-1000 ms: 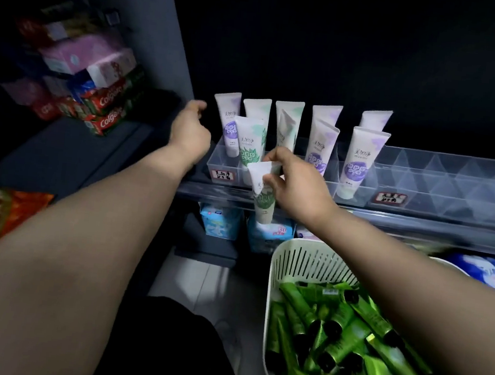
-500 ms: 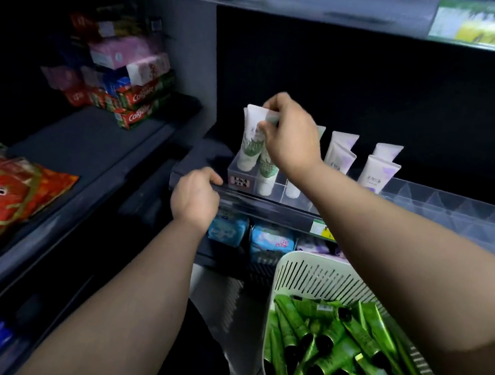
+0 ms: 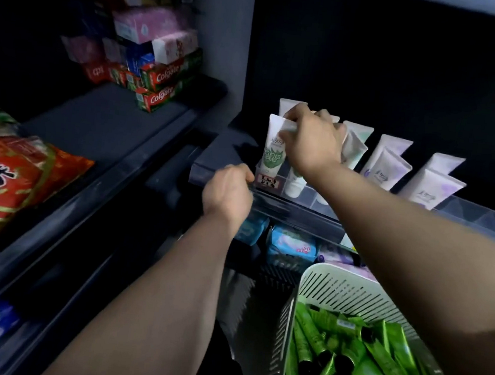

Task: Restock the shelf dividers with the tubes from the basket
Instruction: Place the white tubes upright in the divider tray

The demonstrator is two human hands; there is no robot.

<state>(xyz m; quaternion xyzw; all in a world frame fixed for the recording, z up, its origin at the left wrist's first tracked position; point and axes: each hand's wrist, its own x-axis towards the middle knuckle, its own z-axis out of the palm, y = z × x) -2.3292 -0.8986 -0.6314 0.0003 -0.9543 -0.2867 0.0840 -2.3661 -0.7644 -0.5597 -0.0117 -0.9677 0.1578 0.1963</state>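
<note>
At front-left slot of clear shelf divider (image 3: 309, 197), white tube (image 3: 272, 156) w/ green leaf print stands upright, lower end behind price tag (image 3: 267, 181). R hand (image 3: 312, 142) pinches its flat crimped top btwn thumb & fingertips. L hand (image 3: 227, 191), fingers curled, grips shelf edge (image 3: 286, 211).

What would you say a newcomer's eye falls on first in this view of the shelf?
The right hand pinching the top of a white tube in the leftmost divider slot, centre frame. Next, the heap of green tubes in the white basket at lower right, while the left hand grips the shelf edge.
</note>
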